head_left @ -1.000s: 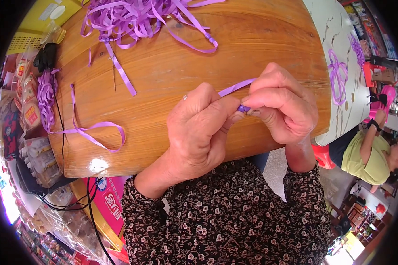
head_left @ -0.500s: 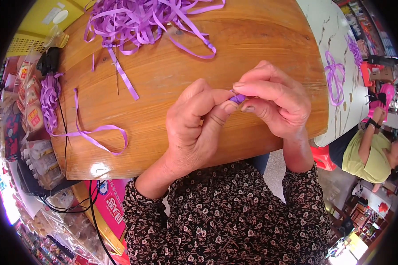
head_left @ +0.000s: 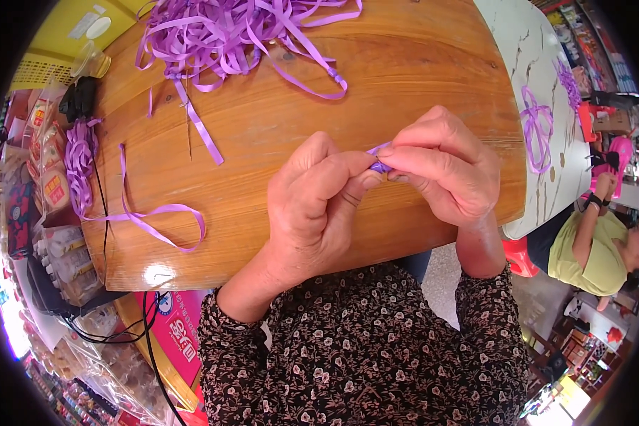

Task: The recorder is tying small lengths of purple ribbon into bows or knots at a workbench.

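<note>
Over the near middle of the wooden table (head_left: pixel 433 64), my two hands meet at a small purple ribbon piece (head_left: pixel 379 167). My left hand (head_left: pixel 309 202) pinches one side between thumb and index finger. From the other side, my right hand (head_left: pixel 451 170) pinches it with thumb and fingertips. Most of the piece is hidden by the fingers; a short bit of ribbon shows above them. A tangled pile of purple ribbons (head_left: pixel 213 35) lies at the far left of the table. Beside it are a loose ribbon strip (head_left: pixel 204 133) and a thin, dark, needle-like stick (head_left: pixel 189 135).
A bundle of purple ribbon (head_left: pixel 80 160) lies at the left edge, one strand (head_left: pixel 167 209) curling onto the table. Yellow crates (head_left: pixel 42 42) and packaged goods (head_left: pixel 53 188) flank the left. A white marbled table (head_left: pixel 547 142) adjoins on the right, where a person in a yellow-green top (head_left: pixel 589 248) sits.
My right fingertips have closed in on the purple piece, covering more of it. A bit of ribbon now shows above the pinch. My left hand has hardly moved.
</note>
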Action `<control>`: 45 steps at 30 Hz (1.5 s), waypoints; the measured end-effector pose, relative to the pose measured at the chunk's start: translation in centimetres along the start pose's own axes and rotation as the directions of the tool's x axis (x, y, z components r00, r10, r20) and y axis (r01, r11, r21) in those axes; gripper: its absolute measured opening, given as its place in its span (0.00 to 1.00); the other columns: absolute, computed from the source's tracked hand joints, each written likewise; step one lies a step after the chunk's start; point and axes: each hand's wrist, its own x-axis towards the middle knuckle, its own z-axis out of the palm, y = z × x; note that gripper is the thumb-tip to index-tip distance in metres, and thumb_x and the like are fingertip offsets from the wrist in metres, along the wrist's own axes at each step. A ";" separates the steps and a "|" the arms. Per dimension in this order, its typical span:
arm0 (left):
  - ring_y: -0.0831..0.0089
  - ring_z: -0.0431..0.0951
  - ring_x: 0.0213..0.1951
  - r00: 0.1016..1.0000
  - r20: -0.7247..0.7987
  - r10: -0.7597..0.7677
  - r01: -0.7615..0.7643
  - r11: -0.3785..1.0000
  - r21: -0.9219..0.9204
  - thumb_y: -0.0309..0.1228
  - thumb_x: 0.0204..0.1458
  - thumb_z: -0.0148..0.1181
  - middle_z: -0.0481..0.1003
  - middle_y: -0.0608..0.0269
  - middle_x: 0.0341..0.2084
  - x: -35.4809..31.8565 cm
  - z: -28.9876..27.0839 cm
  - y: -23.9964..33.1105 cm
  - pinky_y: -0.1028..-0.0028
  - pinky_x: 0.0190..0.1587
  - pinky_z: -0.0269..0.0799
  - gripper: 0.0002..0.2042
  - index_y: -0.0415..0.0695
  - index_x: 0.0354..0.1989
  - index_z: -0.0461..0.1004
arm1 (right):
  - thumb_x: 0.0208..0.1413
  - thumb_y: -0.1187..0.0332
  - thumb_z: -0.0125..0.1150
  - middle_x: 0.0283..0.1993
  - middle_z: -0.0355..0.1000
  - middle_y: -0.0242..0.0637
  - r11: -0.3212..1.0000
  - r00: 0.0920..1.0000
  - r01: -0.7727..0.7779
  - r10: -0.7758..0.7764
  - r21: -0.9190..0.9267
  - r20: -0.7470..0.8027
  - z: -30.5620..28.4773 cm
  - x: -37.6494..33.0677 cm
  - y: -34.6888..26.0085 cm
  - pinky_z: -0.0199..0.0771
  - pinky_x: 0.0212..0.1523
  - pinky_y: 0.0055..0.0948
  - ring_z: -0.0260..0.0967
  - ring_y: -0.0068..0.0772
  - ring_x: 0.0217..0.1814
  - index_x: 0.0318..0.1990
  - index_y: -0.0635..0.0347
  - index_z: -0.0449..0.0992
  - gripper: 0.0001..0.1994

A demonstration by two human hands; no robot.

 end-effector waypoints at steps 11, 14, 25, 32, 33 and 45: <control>0.76 0.61 0.21 0.998 0.051 -0.030 0.036 0.991 -0.125 0.18 0.45 0.60 0.63 0.66 0.17 0.0 -0.3 -0.3 0.77 0.22 0.56 0.06 0.38 0.33 0.75 | 0.35 0.73 0.68 0.30 0.69 0.38 0.972 0.992 0.106 -0.088 -0.208 0.091 -0.9 0.8 -0.6 0.63 0.22 0.25 0.65 0.33 0.26 0.34 0.65 0.77 0.14; 0.76 0.61 0.21 0.998 0.042 -0.047 0.053 0.985 -0.162 0.18 0.45 0.60 0.63 0.66 0.17 -0.1 -0.1 -0.3 0.77 0.22 0.56 0.06 0.39 0.33 0.76 | 0.36 0.73 0.67 0.30 0.68 0.39 0.961 0.986 0.130 -0.100 -0.243 0.134 -0.9 1.0 -0.8 0.63 0.22 0.26 0.64 0.34 0.26 0.33 0.66 0.75 0.13; 0.74 0.61 0.17 0.948 0.094 0.304 -0.311 0.949 0.060 0.20 0.37 0.63 0.64 0.65 0.18 -0.7 -0.5 -0.1 0.74 0.18 0.53 0.10 0.35 0.31 0.75 | 0.49 0.68 0.60 0.25 0.64 0.37 0.986 0.920 -0.141 0.095 0.094 0.380 -1.6 1.0 -1.7 0.57 0.23 0.28 0.59 0.34 0.23 0.27 0.64 0.68 0.09; 0.74 0.59 0.16 0.856 0.137 0.498 -0.516 0.834 0.194 0.26 0.24 0.58 0.55 0.68 0.15 -0.6 -0.1 -1.5 0.74 0.16 0.52 0.16 0.35 0.28 0.74 | 0.59 0.59 0.51 0.24 0.65 0.31 0.035 0.348 -0.909 0.608 0.415 0.713 -1.8 0.8 -3.3 0.58 0.25 0.23 0.60 0.21 0.25 0.26 0.62 0.68 0.16; 0.75 0.59 0.16 0.835 0.143 0.531 -0.550 0.810 0.204 0.26 0.23 0.58 0.54 0.68 0.15 -0.9 0.1 -1.5 0.74 0.16 0.52 0.17 0.35 0.28 0.74 | 0.59 0.59 0.51 0.24 0.65 0.31 0.014 0.337 -0.909 0.615 0.417 0.713 -1.7 0.2 -3.2 0.58 0.25 0.23 0.60 0.21 0.25 0.26 0.62 0.68 0.16; 0.74 0.61 0.20 0.984 -0.063 0.167 -0.160 0.982 0.104 0.20 0.42 0.63 0.69 0.65 0.20 -0.1 0.7 -0.4 0.76 0.21 0.58 0.08 0.38 0.32 0.75 | 0.59 0.49 0.47 0.40 0.71 0.40 0.216 0.627 -0.747 0.541 0.628 0.560 -1.5 -1.2 -0.3 0.70 0.40 0.25 0.70 0.32 0.41 0.44 0.69 0.71 0.26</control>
